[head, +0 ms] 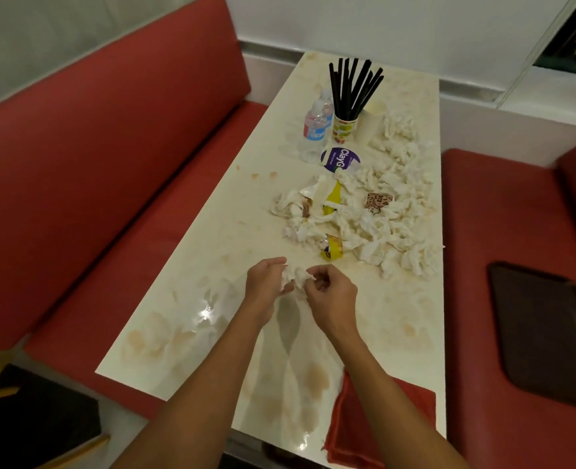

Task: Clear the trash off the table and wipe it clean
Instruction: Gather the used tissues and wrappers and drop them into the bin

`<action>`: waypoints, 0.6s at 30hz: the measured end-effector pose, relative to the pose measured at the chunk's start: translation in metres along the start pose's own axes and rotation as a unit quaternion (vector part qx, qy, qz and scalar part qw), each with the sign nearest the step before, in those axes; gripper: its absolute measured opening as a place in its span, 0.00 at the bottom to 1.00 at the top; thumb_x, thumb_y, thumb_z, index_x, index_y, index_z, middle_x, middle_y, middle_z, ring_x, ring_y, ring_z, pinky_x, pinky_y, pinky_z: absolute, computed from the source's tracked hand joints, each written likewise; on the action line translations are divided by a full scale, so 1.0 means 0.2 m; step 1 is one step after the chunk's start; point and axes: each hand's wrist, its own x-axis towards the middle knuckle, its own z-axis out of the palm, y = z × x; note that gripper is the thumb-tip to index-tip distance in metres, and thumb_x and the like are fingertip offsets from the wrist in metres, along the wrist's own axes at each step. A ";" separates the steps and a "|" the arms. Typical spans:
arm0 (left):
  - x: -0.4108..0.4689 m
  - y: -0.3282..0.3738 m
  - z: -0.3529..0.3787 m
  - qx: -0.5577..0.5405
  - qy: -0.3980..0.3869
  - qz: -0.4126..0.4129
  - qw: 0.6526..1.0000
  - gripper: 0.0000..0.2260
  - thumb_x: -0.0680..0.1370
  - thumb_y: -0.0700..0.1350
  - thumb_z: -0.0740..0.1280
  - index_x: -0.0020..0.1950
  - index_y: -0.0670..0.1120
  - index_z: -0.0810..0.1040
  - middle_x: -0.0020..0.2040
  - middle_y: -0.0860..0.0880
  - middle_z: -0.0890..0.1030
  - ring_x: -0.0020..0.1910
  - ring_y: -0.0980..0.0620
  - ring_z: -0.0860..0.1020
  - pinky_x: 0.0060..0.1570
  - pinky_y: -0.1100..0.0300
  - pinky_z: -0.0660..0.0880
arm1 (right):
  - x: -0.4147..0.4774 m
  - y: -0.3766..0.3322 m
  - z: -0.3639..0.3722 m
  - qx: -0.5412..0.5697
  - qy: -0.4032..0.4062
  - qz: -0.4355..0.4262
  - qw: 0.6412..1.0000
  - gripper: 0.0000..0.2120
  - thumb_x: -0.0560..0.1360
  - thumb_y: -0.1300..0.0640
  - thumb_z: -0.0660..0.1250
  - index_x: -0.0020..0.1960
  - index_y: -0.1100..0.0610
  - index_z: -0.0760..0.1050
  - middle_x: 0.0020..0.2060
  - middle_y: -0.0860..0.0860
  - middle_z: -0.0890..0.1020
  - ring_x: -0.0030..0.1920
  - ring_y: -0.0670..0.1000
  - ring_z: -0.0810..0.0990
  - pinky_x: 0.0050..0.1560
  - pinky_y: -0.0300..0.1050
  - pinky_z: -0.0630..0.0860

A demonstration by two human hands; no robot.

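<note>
We're pinching the napkin [296,277] in left grip [267,282] and right grip [334,293]; tugging could shred it across the desk [232,238].

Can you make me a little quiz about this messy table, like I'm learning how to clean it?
1. True or false: the red cloth lies at the near edge of the table.
2. What do the left hand and right hand hold together? A) a spoon B) a crumpled white napkin C) a sponge
3. What stands in the patterned cup?

Key: 1 true. 2 B. 3 black straws.
</note>
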 end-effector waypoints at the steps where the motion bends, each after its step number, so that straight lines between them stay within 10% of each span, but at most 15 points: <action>1: -0.01 -0.01 0.00 -0.011 -0.015 -0.017 1.000 0.07 0.80 0.39 0.66 0.55 0.44 0.83 0.56 0.38 0.85 0.53 0.40 0.84 0.47 0.46 0.85 | -0.03 -0.02 0.00 0.031 0.000 0.009 0.999 0.07 0.76 0.64 0.72 0.48 0.52 0.83 0.38 0.48 0.84 0.36 0.43 0.80 0.39 0.34 0.78; 12: -0.04 -0.02 -0.06 -0.007 0.046 -0.017 0.999 0.08 0.77 0.45 0.73 0.53 0.43 0.84 0.49 0.39 0.86 0.42 0.43 0.82 0.38 0.55 0.78 | -0.04 -0.03 -0.05 -0.001 -0.064 -0.026 0.998 0.16 0.75 0.69 0.65 0.54 0.53 0.84 0.43 0.43 0.88 0.47 0.39 0.83 0.47 0.33 0.75; 18: -0.04 0.03 -0.09 -0.010 0.041 -0.020 0.999 0.08 0.79 0.44 0.73 0.54 0.40 0.83 0.43 0.41 0.82 0.34 0.47 0.76 0.24 0.63 0.69 | 0.34 0.02 -0.15 -0.358 0.066 -0.138 0.921 0.32 0.71 0.45 0.78 0.72 0.55 0.75 0.58 0.57 0.75 0.58 0.60 0.69 0.61 0.55 0.69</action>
